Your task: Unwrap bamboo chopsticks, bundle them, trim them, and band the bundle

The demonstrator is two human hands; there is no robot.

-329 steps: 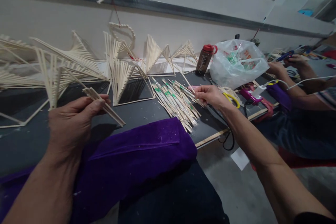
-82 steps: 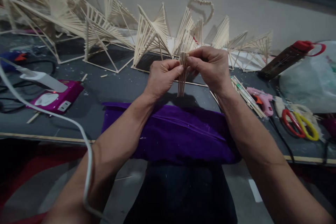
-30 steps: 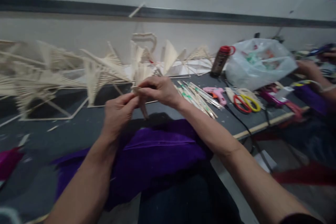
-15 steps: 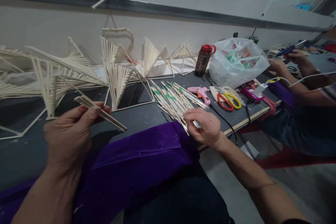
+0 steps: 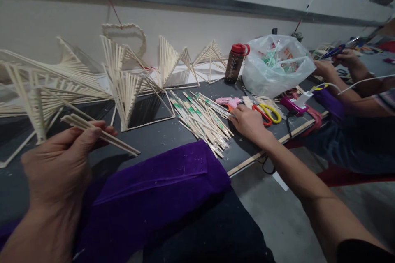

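My left hand (image 5: 66, 152) is closed around a few pale wooden chopsticks (image 5: 120, 144), pinching them between thumb and fingers over the dark table. My right hand (image 5: 250, 125) rests at a pink glue gun (image 5: 228, 102); its fingers close over the handle, which they hide. Just left of that hand lies a pile of wooden chopsticks (image 5: 203, 121), some in clear wrappers with green print. Purple cloth (image 5: 160, 176) covers my lap and the table's edge. In front of my left hand stand fan-shaped structures (image 5: 131, 98) built from the same sticks.
A brown bottle (image 5: 235, 63) with red lid stands by a plastic bag (image 5: 276, 70) of wrappers. Red and yellow scissors (image 5: 268, 114) lie right of the glue gun, beside a magenta device (image 5: 294, 104). Another person's hands (image 5: 331, 65) work at far right.
My right hand has left the chopstick pile and moved right and forward onto the glue gun. My left hand still holds its chopsticks. The view has shifted slightly right.
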